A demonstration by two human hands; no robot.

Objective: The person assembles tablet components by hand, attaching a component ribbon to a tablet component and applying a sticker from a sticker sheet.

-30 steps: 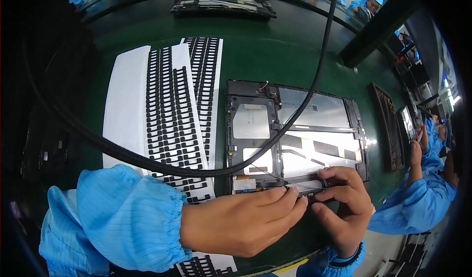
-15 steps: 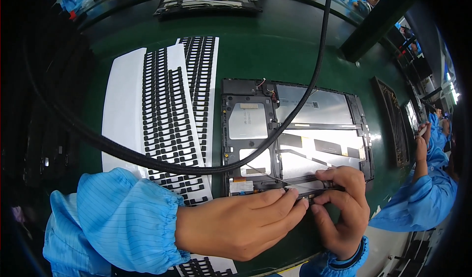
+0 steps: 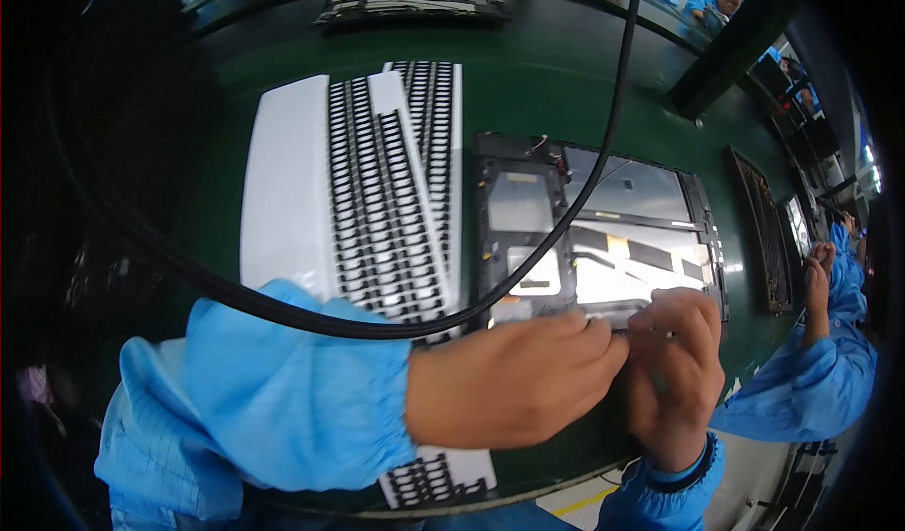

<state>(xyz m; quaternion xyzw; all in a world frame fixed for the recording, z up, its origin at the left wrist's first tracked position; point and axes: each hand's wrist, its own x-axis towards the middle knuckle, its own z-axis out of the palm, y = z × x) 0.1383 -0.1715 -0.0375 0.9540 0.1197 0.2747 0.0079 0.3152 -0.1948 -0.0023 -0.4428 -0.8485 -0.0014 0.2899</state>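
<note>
A flat device chassis (image 3: pixel 589 222) with a black frame and silver plates lies on the green bench. Over its near edge, my left hand (image 3: pixel 518 380) has its fingers curled and pressed together. Close by on the right, my right hand (image 3: pixel 677 371) is bent into a pinch, its fingertips almost meeting the left ones. Both hands are somewhat blurred, and whatever lies between the fingertips is too small to make out. Left of the chassis are white backing sheets (image 3: pixel 283 182) with rows of black die-cut pieces (image 3: pixel 377 201); my left forearm covers part of them.
A thick black cable (image 3: pixel 377 329) loops across the view above my hands. Another chassis (image 3: pixel 415 1) lies at the back. At the right are a dark tray (image 3: pixel 759 225) and a co-worker's blue sleeve (image 3: pixel 801 390). A dark post (image 3: pixel 731 55) rises at the far right.
The view has shifted, so the bench things appear farther right. My fingers have curled in more, and the hands have drawn closer together. A thin rod seen by the fingertips no longer shows.
</note>
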